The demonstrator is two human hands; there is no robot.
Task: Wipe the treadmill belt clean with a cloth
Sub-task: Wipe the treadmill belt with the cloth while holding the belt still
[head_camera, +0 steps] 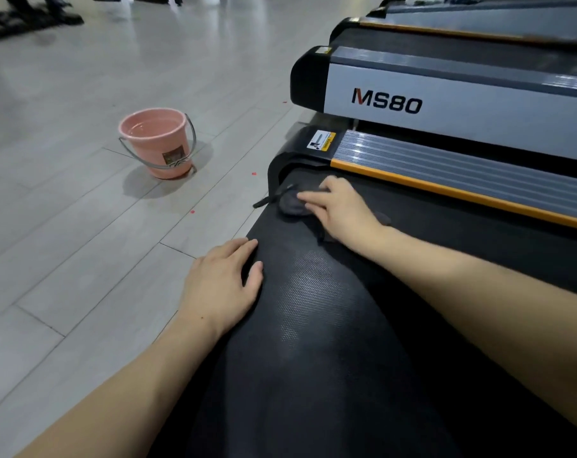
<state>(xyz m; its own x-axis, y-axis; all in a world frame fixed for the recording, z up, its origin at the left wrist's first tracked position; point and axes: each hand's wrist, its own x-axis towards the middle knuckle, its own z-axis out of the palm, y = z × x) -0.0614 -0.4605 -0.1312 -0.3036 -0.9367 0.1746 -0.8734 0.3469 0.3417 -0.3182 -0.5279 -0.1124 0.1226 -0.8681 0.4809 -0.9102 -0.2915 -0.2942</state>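
The black textured treadmill belt (320,309) runs from the bottom of the view up to its rear end. A dark grey cloth (292,203) lies crumpled on the belt near that rear end, one strip trailing off to the left. My right hand (338,208) presses flat on the cloth with straight fingers. Nearer to me, my left hand (222,285) rests flat on the left edge of the belt, fingers spread and holding nothing.
A pink bucket (158,143) with water and a metal handle stands on the grey tiled floor (82,242) to the left. The treadmill's grey ribbed side rail (462,160) with an orange strip borders the belt. A second treadmill marked MS80 (445,104) stands beyond it.
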